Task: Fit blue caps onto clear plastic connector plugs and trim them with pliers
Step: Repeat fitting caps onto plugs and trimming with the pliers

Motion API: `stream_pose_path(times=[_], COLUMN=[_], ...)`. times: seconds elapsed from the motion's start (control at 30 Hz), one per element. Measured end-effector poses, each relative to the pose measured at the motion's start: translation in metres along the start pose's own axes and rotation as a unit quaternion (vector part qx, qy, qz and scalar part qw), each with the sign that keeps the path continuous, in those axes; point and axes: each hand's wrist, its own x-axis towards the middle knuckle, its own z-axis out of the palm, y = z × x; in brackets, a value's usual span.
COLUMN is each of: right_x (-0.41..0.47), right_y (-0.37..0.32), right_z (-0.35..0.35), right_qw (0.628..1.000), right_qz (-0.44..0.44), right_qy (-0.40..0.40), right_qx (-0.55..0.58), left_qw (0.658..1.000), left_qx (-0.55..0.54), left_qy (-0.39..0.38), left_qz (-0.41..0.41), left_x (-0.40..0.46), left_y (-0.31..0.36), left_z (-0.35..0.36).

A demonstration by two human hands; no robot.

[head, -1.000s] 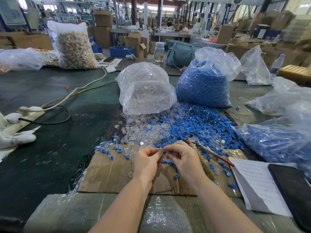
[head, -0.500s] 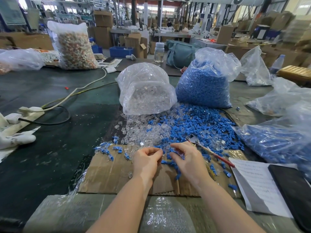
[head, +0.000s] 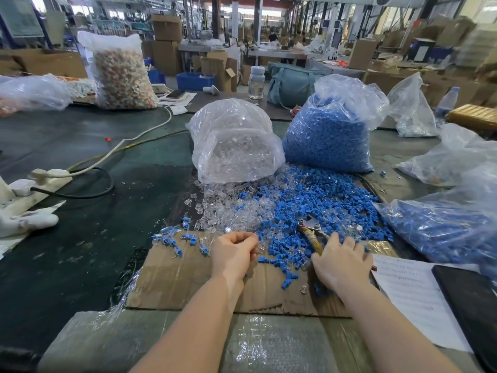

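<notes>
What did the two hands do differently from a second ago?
The right hand left the left hand, swung out to the right and came down over the handles of the pliers on the cardboard sheet; a firm grip is not clear. The left hand stayed put, fingers curled, apparently pinching a small clear piece. The bags, loose blue caps and clear plugs did not move.
</notes>
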Motion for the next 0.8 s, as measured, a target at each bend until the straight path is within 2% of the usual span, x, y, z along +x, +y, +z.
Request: stream_pose_path(times=[0.17, 0.23, 0.3, 0.33, 0.43, 0.53, 0.6, 0.7, 0.8], right_x=[-0.011, -0.015, -0.020, -0.023, -0.033, -0.039, -0.038, -0.035, -0.034], right_y=[-0.007, -0.013, -0.023, -0.028, -0.040, -0.043, -0.042, -0.040, -0.038], right_z=[-0.015, -0.023, -0.032, -0.036, -0.049, -0.053, -0.052, -0.049, -0.047], right_qw=[0.997, 0.993, 0.979, 0.963, 0.877, 0.815, 0.781, 0.767, 0.790], right_qz=[-0.048, -0.098, -0.155, -0.170, -0.132, -0.084, -0.083, -0.115, -0.129], right_qy=[0.056, 0.053, 0.004, -0.046, -0.211, -0.298, -0.335, -0.365, -0.370], right_qx=[-0.007, 0.034, 0.131, 0.205, 0.410, 0.490, 0.521, 0.516, 0.471], left_qw=[1.000, 1.000, 0.999, 0.999, 0.997, 0.996, 0.995, 0.995, 0.995], left_qx=[-0.013, -0.025, -0.039, -0.048, -0.071, -0.079, -0.085, -0.088, -0.081], left_qy=[0.001, 0.001, 0.007, 0.011, 0.020, 0.033, 0.045, 0.054, 0.058], left_qz=[-0.004, -0.012, -0.019, -0.020, -0.015, -0.010, -0.010, -0.011, -0.012], left_x=[0.005, 0.009, 0.014, 0.016, 0.023, 0.026, 0.028, 0.028, 0.028], left_y=[0.004, 0.007, 0.010, 0.012, 0.018, 0.021, 0.023, 0.025, 0.027], left_z=[-0.002, -0.003, -0.002, -0.002, 0.000, -0.004, -0.007, -0.010, -0.012])
